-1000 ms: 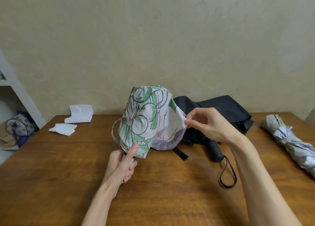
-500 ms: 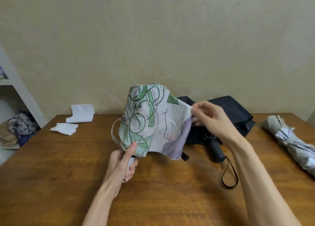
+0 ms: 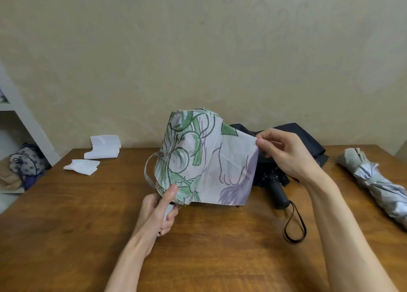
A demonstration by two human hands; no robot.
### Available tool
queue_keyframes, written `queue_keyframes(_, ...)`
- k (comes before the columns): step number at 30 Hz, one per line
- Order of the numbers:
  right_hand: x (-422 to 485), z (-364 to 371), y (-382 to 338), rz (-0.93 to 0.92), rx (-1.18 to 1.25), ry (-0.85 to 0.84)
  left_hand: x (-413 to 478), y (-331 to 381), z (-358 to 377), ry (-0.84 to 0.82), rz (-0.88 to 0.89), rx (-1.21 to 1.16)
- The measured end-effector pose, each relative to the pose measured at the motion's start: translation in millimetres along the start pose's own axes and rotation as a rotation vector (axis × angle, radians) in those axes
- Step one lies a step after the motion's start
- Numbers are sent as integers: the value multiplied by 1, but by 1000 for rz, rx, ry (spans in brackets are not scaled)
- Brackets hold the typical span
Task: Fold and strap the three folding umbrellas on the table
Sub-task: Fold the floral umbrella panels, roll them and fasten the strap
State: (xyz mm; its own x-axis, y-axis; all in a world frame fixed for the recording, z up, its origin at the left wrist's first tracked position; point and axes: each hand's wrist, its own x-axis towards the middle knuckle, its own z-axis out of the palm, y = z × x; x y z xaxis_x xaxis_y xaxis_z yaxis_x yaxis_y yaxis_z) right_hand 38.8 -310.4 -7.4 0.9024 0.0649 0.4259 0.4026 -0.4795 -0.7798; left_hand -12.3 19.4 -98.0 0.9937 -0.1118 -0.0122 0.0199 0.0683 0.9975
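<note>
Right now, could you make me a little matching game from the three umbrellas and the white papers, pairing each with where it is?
Things:
A floral umbrella
B black umbrella
C silver umbrella
D white papers

Places:
1 far left of the table
2 lying on the table's right side
3 held up off the table
4 lying behind the held one

Pairs: A-3, B-4, C-2, D-1

Light: soft, even, indoor, warm cast. Shadows: faint, diffuse, on table [image 3: 66,236]. Focus: mildly soft throughout. Distortion: wide-angle bowing at edges, shelf [image 3: 33,128] slanting.
</note>
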Motion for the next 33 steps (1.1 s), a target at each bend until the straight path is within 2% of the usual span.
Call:
queue_keyframes(9, 7, 30, 6, 112, 10, 322, -1, 2, 2, 36, 12, -52)
queue_keyframes(12, 7, 43, 1, 193, 139, 406, -2, 2, 4, 29, 24, -55)
queue_keyframes(16, 4, 49, -6, 350, 416, 353, -2, 2, 5, 42, 32, -50)
queue_keyframes(20, 3, 52, -9, 492, 479, 365, -2, 1, 4, 51, 38, -57)
queue_keyframes(24, 2, 45, -8, 489, 559, 403, -1, 2, 4, 50, 25, -64)
queue_keyframes(29, 3, 42, -11, 481, 712, 321, -2, 1, 5, 37, 32, -60)
queue_keyframes(33, 2, 44, -12, 439, 578, 335, -2, 1, 5, 39, 41, -58)
